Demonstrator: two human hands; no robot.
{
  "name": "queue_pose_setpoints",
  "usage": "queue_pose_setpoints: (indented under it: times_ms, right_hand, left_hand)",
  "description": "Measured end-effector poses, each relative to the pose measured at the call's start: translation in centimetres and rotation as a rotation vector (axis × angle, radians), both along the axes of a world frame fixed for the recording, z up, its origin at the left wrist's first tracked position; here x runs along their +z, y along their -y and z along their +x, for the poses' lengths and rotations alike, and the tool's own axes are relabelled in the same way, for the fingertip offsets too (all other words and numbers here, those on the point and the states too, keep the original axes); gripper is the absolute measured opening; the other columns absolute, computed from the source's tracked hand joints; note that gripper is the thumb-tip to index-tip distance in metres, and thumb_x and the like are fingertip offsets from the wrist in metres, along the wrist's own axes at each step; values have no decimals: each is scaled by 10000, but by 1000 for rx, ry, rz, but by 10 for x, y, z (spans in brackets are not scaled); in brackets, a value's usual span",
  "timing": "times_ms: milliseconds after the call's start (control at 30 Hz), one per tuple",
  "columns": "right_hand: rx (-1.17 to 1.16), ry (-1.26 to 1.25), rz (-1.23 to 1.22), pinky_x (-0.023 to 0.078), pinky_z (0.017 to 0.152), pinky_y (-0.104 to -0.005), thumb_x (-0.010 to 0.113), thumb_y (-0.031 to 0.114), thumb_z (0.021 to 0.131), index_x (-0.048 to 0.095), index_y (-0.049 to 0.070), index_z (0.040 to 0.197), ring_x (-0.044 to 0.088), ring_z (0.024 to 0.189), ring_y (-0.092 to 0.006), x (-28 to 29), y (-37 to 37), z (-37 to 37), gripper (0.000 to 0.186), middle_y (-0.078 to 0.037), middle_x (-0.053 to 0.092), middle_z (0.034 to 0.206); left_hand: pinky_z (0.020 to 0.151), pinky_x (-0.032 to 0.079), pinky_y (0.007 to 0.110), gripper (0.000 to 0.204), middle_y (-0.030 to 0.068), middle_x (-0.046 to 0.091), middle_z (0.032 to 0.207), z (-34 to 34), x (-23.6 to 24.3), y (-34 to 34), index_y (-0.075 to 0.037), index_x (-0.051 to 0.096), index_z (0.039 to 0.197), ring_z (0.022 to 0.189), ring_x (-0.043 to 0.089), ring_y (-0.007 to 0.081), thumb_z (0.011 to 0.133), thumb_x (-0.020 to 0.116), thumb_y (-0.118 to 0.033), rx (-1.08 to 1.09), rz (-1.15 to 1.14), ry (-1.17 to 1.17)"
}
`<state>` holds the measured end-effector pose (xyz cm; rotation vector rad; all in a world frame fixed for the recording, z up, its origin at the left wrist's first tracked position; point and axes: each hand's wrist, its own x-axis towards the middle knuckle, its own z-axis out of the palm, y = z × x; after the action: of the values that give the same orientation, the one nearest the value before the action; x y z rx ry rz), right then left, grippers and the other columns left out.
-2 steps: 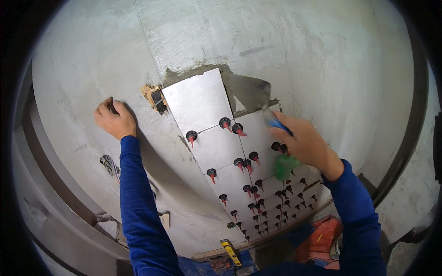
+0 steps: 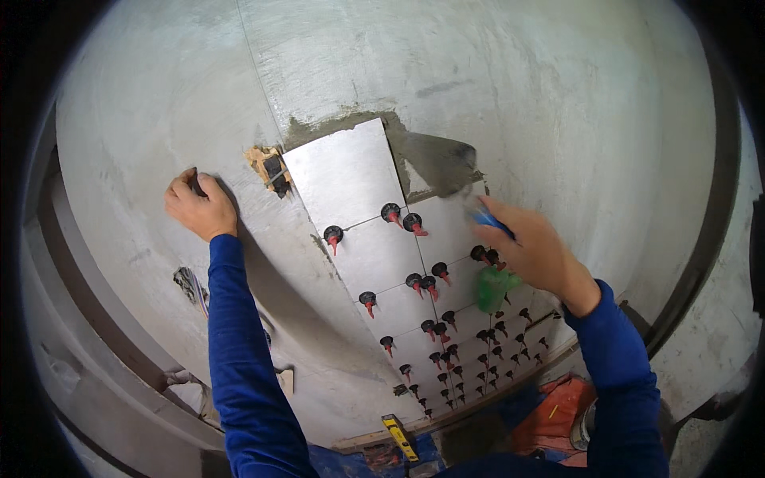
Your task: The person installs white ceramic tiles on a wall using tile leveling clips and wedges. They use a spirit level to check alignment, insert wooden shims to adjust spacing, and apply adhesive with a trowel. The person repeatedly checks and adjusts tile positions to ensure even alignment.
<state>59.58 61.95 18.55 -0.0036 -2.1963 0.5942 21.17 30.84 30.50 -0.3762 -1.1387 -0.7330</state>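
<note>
My right hand (image 2: 542, 248) is closed round the blue handle (image 2: 496, 222) of a trowel. Its dark, motion-blurred blade (image 2: 440, 159) lies over grey mortar (image 2: 343, 126), just right of the top pale tile (image 2: 344, 171). To the left, my left hand (image 2: 201, 209) is against the bare wall, its fingers curled; whatever they may hold is hidden. Between that hand and the top tile is a cut-out box (image 2: 271, 169) in the wall. Black tile levelling clips with red handles (image 2: 390, 213) stand along the joints of the tiles below.
Below my right hand is a green object (image 2: 494, 288), its kind unclear. A yellow spirit level (image 2: 400, 436) leans at the wall's foot, near an orange-red bag (image 2: 554, 414). Cables stick out of a second wall hole (image 2: 190, 285) at left.
The trowel and my right hand have shifted slightly to the right and down. My left hand stays almost where it was.
</note>
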Motion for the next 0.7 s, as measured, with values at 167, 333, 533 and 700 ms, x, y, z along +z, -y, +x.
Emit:
queue_pose_setpoints:
  times_ms: [167,333,533,700]
  right_hand:
    - [-60,73,-255,495,618,-311,656,202,1033,556,-64,1440,588,635,-150,-19,12,45,497,-88,641,808]
    - [-29,35,-590,470,561,-267,658,199,1025,565,-51,1448,545,588,-76,-61,11,72,500,-28,585,763]
    - [105,-130,-581,456,554,-263,670,163,1004,561,-81,1439,535,590,-78,-101,-31,92,511,-22,598,755]
    - [65,-28,-759,454,563,-275,668,148,972,565,-94,1421,546,622,-87,-166,-77,149,520,-24,607,773]
  left_hand:
    - [990,421,491,246,162,615,1111,-3,0,1,-46,686,1085,1082,548,362,908,645,-212,-18,-17,-32]
    - [978,441,469,231,171,616,1124,-4,6,5,-42,688,1100,1084,559,346,923,653,-186,-74,-53,22]
    - [1019,441,446,282,180,623,1223,55,-5,7,-52,696,1192,1147,565,349,960,688,-213,-141,-194,209]
    - [1056,424,441,356,163,622,1301,147,-39,-38,-53,693,1220,1222,536,359,952,748,-282,-82,-432,212]
